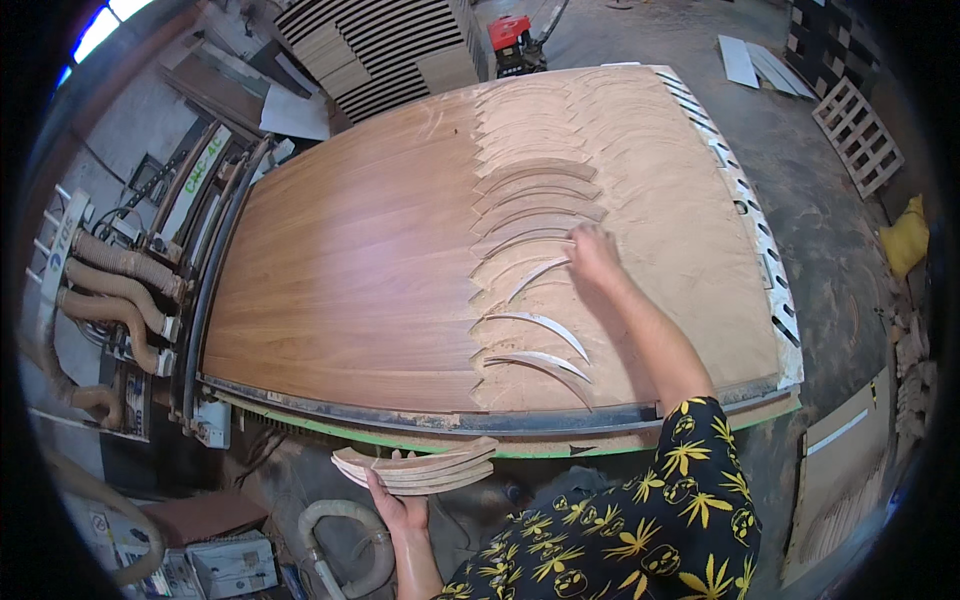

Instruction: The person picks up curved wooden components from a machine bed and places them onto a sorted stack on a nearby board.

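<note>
My left hand [402, 508] is closed under a small stack of curved wooden pieces [420, 474], held off the near edge of the table. Over the sawdust-covered part of the panel, the fingers of my right hand [594, 252] are closed at the upper right end of a thin curved strip [538, 276], whose pale edge shows. Nearer to me, two more crescent-shaped strips [545, 325] [545, 362] lie loose with their white edges up. Beyond my right hand, several curved pieces [535, 178] lie in a row among cut arcs.
The wood-grain panel [340, 270] covers the table's left side, with sawdust [690, 260] on the right. A machine with ribbed hoses [110, 285] stands at left. Farther off are stacked boards [380, 50], a red machine [510, 32], a pallet [858, 135] and a yellow sack [905, 238].
</note>
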`<state>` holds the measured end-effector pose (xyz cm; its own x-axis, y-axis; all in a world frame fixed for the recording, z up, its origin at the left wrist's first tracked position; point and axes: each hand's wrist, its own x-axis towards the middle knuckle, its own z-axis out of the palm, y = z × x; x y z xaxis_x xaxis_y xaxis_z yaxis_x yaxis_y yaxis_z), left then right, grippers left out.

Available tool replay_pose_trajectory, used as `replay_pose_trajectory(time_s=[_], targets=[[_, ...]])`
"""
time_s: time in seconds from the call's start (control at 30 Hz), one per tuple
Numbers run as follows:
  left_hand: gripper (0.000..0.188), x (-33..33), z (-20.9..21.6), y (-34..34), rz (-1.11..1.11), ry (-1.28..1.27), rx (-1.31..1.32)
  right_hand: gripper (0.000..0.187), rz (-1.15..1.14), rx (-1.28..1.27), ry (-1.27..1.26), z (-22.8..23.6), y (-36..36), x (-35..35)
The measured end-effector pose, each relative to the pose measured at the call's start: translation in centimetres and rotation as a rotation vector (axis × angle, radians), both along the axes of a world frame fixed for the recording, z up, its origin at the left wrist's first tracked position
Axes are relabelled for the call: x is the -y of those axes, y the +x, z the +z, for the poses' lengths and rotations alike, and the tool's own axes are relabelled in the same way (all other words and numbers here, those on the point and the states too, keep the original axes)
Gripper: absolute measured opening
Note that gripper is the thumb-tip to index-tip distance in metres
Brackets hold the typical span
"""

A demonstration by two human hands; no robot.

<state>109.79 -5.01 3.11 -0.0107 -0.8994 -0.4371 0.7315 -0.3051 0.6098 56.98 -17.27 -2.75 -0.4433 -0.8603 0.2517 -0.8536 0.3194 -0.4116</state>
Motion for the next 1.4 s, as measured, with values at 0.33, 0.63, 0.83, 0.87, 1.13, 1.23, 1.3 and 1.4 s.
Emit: replay_pose_trajectory(time_s=[0.33,0.63,0.83,0.87,1.13,1.23,1.3,1.4], targets=[[0.062,-2.7,0.3,-0.2,0.170,0.099,0.086,0.043,-0.089,-0.026,0.205,-2.5,-4.3,4.9],[0.059,-1.9,0.1,-0.7,0.174,0.074,0.049,0.052,-0.044,0.205,0.210,-2.0,-5.3,3.5],[0.052,-1.8,0.7,-1.2,0.132,0.061,0.026,0.050,0.053,0.367,-0.063,-1.2,-4.8,1.8],[0.051,-1.8,0.9,-1.3,0.119,0.050,0.035,0.048,0.063,0.397,-0.098,-0.3,-4.4,1.1],[0.048,-2.7,0.6,0.5,0.104,0.046,0.053,0.036,0.099,0.214,-0.166,2.8,-2.1,-1.1],[0.049,-2.7,0.6,1.2,0.113,0.013,0.057,0.038,0.089,0.228,-0.227,3.4,-1.4,-1.8],[0.048,-2.5,0.2,2.0,0.109,-0.010,0.055,0.042,0.051,0.295,-0.301,2.9,-0.7,-2.1],[0.049,-2.4,0.2,3.1,0.114,-0.009,0.035,0.047,-0.021,0.503,-0.349,0.8,1.7,-1.7]])
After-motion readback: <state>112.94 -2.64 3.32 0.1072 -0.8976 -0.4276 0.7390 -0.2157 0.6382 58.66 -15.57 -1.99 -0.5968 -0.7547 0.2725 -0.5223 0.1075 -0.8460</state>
